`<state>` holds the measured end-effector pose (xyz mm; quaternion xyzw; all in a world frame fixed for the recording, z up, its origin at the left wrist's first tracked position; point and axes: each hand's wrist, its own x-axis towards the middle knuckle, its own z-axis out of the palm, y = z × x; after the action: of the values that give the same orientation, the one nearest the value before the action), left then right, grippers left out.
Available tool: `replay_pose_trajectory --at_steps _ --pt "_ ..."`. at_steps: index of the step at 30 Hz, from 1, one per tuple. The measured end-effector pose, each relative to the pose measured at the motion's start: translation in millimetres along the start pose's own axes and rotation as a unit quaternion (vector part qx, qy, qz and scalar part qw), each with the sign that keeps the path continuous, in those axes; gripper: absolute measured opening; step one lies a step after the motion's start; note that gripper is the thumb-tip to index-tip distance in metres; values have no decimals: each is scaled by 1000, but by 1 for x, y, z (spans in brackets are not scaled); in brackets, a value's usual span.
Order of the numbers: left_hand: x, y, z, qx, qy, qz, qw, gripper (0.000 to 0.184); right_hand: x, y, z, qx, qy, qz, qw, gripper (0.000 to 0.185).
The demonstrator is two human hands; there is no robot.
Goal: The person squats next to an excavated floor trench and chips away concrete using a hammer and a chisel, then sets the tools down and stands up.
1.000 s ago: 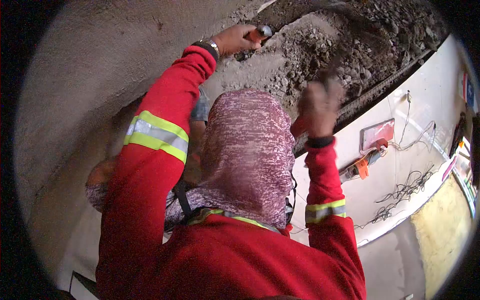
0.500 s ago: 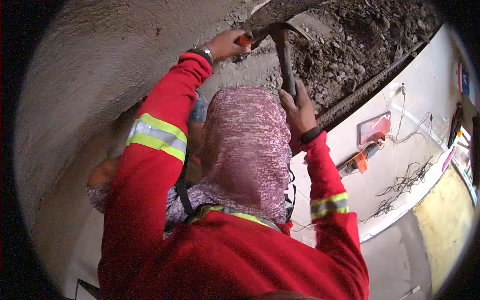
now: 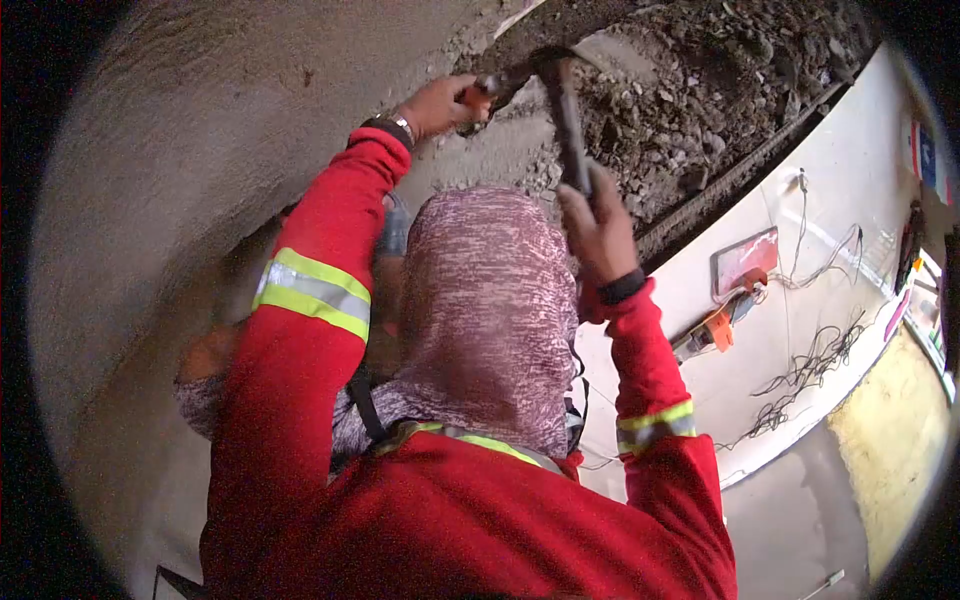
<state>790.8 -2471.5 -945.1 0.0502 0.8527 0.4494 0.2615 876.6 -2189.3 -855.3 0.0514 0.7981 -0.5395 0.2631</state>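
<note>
Looks like the wide brown-grey bed of loose, chunky rubble beyond the right hand is already busted up, but the solid grey concrete-like strip between the hands isn't, with right gripping a long dark metal hammer, left clenched round an orange-gripped chisel-like tool.

- A rough, grey-brown wall (unevenly textured) fills the left.
- Loose rubble and dark soil lie across the top, edged by a dark strip.
- Right of that, a pale panel carries tangled dark cables.
- A yellowish patch sits lower right; brighter light shows at the right edge.
</note>
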Motion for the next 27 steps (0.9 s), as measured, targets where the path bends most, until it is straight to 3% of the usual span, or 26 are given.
replay_pose_trajectory --at_steps 1,2,5,7,8,9,13,15,17,18,21,22,23,25,26,27 --pt "-14 10 4 17 7 -34 999 38 -8 -24 -5 72 9 33 997 38" --pt "-11 6 7 -60 -14 -19 998 37 -16 -47 -11 143 22 64 987 36" --pt "-8 -3 7 -84 -28 -2 996 35 -14 -52 2 266 110 -53 956 31" --pt "-3 -14 13 -55 -41 2 998 32 -8 -15 23 153 128 -44 979 34" --pt "2 -16 13 -45 -60 -5 997 31 4 11 23 -35 83 -189 978 39" --pt "3 -17 13 -33 -82 -13 996 31 2 2 19 -83 -14 -39 996 42" --pt "-52 -11 31 -104 62 -33 992 28 -10 -12 4 30 16 14 999 40" --pt "-96 -48 49 -25 113 61 991 26 -25 -7 -1 169 56 88 980 29" --pt "-129 -59 67 -148 210 8 967 23 -31 26 -10 25 127 -29 991 29" --pt "-131 -59 65 -206 258 -12 944 22 -33 35 -16 71 114 17 991 31" --pt "-108 -35 59 -164 278 -1 946 17 -58 54 -24 152 106 121 975 34" --pt "-91 -43 74 -105 292 40 950 14 -65 58 -24 138 115 128 975 35" --pt "-78 -30 77 -89 257 143 952 19 -68 65 -23 123 123 134 976 36" --pt "-58 -2 97 -21 269 244 932 35 -74 75 -17 76 149 75 983 28" --pt "-50 23 98 -73 250 247 933 36 -77 75 -16 82 142 100 981 33" --pt "-43 19 110 -21 235 241 941 36 -80 76 -15 90 136 125 979 39"
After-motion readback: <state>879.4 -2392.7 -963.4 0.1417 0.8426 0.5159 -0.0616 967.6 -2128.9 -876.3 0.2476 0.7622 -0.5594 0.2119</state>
